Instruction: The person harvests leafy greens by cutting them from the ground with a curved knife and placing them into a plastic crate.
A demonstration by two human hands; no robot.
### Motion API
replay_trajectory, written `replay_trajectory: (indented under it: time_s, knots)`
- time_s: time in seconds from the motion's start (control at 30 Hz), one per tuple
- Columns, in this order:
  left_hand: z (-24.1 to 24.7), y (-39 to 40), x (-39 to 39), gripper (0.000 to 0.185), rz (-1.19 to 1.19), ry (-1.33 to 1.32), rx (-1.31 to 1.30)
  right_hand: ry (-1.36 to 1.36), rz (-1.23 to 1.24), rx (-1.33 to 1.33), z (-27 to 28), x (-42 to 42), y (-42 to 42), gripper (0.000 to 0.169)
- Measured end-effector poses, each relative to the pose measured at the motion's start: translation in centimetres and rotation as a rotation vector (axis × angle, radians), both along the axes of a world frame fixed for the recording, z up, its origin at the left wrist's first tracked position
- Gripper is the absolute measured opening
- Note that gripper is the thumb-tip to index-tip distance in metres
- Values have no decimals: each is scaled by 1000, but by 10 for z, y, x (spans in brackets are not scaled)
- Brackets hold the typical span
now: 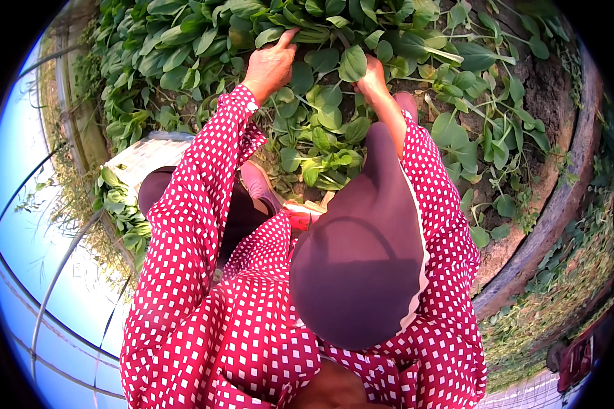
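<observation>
My left hand point(273, 64) reaches into a dense bed of leafy greens resembling bok choy point(184, 43), its index finger extended against the pale stalks of one plant point(312, 35). Further right, my right hand point(372, 76) is low among the plants, partly behind a broad round leaf point(352, 64); its fingertips are hidden, and whether it grips anything cannot be told. Small leafy plants point(327, 153) grow from the soil between my arms. Both forearms extend from red sleeves with white diamond shapes.
A pale woven plastic crate point(148, 156) stands beside my left knee, with a pile of bok choy point(123, 209) next to it. My shoe point(258, 181) rests on the soil. A curved raised border point(547, 214) runs along the right; metal hoops point(56, 276) arch at the left.
</observation>
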State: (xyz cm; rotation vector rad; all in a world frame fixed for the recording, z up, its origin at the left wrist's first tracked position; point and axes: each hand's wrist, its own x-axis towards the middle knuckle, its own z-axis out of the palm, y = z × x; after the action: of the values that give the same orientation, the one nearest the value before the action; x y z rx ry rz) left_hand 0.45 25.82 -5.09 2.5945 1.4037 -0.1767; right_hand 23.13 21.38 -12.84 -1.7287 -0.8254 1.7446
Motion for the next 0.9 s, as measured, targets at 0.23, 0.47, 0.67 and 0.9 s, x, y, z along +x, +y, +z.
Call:
replay_trajectory:
  time_s: [0.23,0.47,0.67,0.9]
  knots:
    - [-1,21,8,22,-70,-60,35,323,-295,-18,-27,4,4,24]
    - [21,13,-10,32,-1,91,-70,-112,168,-77,5,1,-27,45]
    - [95,-23,2,41,96,-437,-435,16,31,139,66,43,-36,44]
    - [157,-47,16,32,553,-938,-1161,480,-219,263,173,40,-12,38]
